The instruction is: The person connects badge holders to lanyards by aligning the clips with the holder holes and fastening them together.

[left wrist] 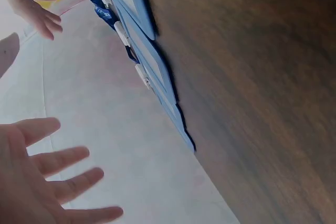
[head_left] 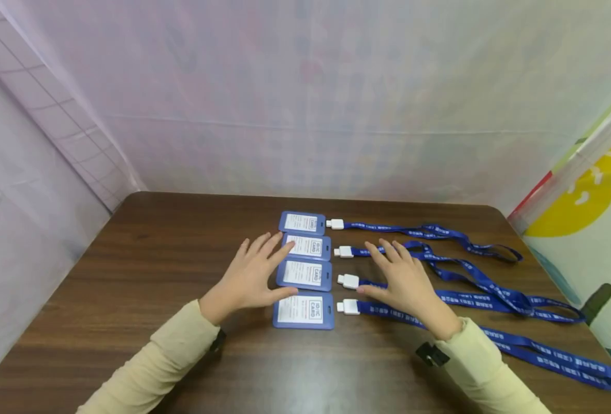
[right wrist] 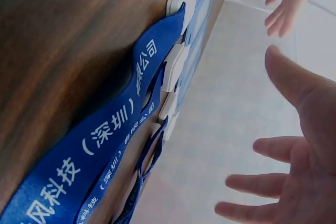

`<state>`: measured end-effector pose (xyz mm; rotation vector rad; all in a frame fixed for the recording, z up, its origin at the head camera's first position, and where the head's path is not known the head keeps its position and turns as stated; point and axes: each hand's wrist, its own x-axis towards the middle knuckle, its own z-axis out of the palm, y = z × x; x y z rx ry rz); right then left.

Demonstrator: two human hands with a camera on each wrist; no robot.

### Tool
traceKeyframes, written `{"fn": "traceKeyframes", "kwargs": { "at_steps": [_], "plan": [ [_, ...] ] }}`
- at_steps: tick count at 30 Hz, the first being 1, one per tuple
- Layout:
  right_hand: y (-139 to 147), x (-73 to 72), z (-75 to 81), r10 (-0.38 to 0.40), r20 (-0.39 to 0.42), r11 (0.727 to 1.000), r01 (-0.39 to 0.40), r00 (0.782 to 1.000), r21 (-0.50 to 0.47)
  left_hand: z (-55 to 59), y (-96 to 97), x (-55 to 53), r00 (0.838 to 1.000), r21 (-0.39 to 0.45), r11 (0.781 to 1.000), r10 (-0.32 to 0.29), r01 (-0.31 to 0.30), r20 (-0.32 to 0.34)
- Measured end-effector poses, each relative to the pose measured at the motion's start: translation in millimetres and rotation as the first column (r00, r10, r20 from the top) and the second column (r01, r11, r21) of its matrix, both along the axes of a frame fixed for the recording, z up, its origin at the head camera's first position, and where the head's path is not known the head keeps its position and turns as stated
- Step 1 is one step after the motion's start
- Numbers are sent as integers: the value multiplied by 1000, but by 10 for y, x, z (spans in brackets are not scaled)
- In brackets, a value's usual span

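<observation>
Several blue ID card holders (head_left: 303,311) with white printed cards lie in a column on the brown table (head_left: 181,241). To their right lie several blue lanyards (head_left: 471,300) with white lettering, each ending in a white clip (head_left: 348,281) that points at a holder. My left hand (head_left: 251,279) hovers over the left side of the holders, fingers spread, holding nothing. Above the lanyards near the clips, my right hand (head_left: 404,279) is also spread and holds nothing. Both wrist views show air between each hand and the table; the left wrist view shows the holders (left wrist: 152,61) edge-on.
A pale cloth (head_left: 305,115) hangs behind the table's back edge. At the right hangs a white cloth with a yellow figure (head_left: 575,201). The lanyard loops stretch toward the table's right edge.
</observation>
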<state>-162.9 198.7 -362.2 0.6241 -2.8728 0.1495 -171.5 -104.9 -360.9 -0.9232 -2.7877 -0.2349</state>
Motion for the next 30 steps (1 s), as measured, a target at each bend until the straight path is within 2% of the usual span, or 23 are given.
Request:
{"fn": "traceKeyframes", "kwargs": {
  "at_steps": [6, 9, 13, 18, 23, 30],
  "plan": [
    [26, -12, 33, 66, -90, 996, -71, 994, -54, 7, -6, -37, 989, 98, 988, -111, 121, -102],
    [37, -5, 42, 80, -78, 991, -87, 994, -98, 4, -1, -41, 983, 120, 982, -127, 143, -131],
    [50, 12, 42, 94, 19, 977, -89, 995, -194, 17, 10, -25, 980, 133, 977, -149, 166, -129],
    [57, 33, 31, 144, 131, 954, -103, 981, -280, 41, 18, 16, 983, 132, 975, -173, 181, -67],
    [55, 54, -5, 218, 229, 932, -132, 949, -339, 44, 13, 69, 984, 110, 978, -175, 178, -34],
    [10, 51, -107, 256, 368, 919, -106, 894, -381, 35, -8, 141, 984, 112, 977, -178, 179, -19]
  ]
}}
